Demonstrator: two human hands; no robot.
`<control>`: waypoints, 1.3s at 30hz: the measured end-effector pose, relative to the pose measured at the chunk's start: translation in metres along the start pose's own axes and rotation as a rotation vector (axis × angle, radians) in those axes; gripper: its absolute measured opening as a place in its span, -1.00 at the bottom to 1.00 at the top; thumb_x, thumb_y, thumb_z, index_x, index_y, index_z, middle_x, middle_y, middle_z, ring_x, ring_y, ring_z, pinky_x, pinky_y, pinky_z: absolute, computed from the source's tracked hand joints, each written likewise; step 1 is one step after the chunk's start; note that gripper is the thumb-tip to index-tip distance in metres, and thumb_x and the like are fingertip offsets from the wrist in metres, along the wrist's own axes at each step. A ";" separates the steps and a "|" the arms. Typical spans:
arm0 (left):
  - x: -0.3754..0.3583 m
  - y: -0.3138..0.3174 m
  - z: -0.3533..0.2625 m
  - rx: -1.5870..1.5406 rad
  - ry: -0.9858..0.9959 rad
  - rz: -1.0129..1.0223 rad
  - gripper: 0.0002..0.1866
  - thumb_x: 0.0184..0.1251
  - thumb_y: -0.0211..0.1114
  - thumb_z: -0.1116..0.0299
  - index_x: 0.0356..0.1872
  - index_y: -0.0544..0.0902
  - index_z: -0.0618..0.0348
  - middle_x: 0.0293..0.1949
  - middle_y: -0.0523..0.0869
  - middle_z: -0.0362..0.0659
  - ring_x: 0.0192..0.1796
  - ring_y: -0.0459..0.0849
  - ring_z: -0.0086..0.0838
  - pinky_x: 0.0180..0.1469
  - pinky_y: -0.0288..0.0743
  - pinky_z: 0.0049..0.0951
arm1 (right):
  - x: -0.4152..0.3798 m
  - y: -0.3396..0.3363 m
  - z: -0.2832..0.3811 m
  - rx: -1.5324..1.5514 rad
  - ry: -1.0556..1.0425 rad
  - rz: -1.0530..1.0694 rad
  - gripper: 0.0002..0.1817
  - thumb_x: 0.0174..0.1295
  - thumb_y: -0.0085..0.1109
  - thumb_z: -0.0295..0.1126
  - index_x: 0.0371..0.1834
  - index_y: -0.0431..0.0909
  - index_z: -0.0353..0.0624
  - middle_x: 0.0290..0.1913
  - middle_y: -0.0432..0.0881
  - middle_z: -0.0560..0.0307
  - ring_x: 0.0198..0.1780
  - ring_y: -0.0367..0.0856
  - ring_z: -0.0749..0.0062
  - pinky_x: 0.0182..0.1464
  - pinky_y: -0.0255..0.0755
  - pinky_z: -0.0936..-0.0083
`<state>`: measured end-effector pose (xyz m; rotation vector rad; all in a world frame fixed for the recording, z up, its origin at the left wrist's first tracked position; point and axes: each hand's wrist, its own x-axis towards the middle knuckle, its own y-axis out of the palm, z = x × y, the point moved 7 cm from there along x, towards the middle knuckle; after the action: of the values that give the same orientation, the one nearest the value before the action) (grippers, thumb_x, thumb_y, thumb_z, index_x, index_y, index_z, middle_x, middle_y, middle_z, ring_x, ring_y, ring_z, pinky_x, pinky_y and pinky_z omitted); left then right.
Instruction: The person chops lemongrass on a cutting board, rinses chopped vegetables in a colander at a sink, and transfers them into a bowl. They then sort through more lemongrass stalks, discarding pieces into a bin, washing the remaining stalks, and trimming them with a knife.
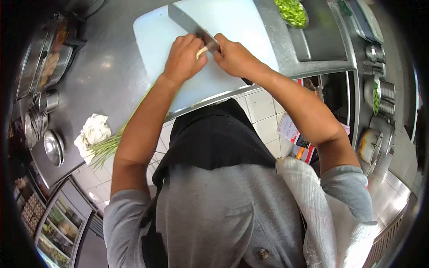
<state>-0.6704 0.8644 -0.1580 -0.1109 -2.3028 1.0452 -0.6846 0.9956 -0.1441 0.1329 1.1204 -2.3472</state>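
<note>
My right hand (234, 57) is wrapped round the handle of a wide-bladed kitchen knife (185, 20). Its blade points to the upper left, over the white cutting board (241, 22). Close beside it, my left hand (183, 58) has its fingers curled round the spring onions, whose pale end (202, 52) pokes out against the blade. Their long green leaves (127, 134) run back beneath my left forearm and over the counter edge. Whether the blade has cut into the pale end cannot be made out.
A crumpled white cloth or bag (93, 134) lies by the leaf tips on the steel counter (103, 62). Metal lids (53, 147) sit at left. Chopped greens fill a bowl (291, 12) at upper right, beside a recessed steel basin (324, 33). Pots (370, 145) stand far right.
</note>
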 end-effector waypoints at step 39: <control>0.016 0.058 -0.020 0.285 -0.174 -0.004 -0.41 0.28 0.38 0.26 0.27 0.49 0.33 0.36 0.43 0.24 0.42 0.32 0.17 0.47 0.13 0.16 | -0.095 -0.065 -0.082 -0.350 -0.042 -0.624 -0.67 0.30 0.18 -0.36 0.13 0.49 -0.07 -0.15 0.67 -0.17 -0.14 0.69 -0.16 -0.11 0.55 0.02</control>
<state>-0.6820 0.9222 -0.1807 0.1022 -2.2745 1.4167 -0.6474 1.1302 -0.1232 -0.4519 1.7175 -2.5914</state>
